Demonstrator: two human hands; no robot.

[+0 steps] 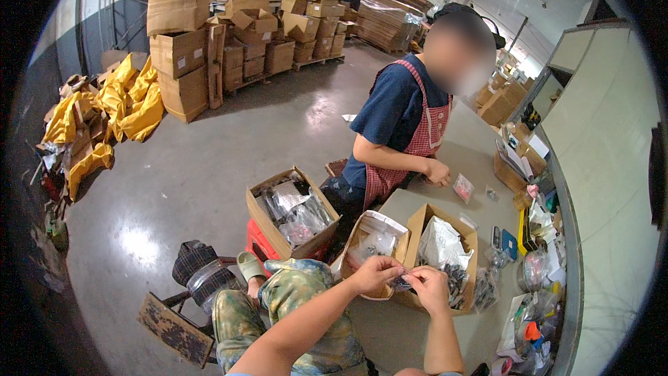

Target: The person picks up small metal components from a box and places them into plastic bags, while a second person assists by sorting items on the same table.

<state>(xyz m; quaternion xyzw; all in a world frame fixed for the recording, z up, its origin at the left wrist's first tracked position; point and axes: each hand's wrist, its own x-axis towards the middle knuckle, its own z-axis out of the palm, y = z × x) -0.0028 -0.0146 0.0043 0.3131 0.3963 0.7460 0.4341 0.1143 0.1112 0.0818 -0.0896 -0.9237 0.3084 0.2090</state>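
My left hand [376, 275] and my right hand [428, 288] meet with their fingertips pinched together over the front of two boxes. Between them is a small dark, partly shiny piece [399, 283], mostly covered by the fingers, so its kind cannot be made out. Just beyond my left hand stands an open carton [397, 232] lined with clear plastic bags. Beside my right hand a taller open carton [415, 226] holds white bubble wrap [440, 240] and many small dark parts [456, 280]. Clear bags with dark contents [486, 288] lie right of that carton.
A co-worker in a checked apron [426, 132] stands across the table [480, 139], one hand near a small pinkish packet [463, 188]. An open box of bagged goods [296, 212] rests on a red stool [259, 240] to my left. Clutter lines the table's right edge; a worn chair [177, 327] stands lower left.
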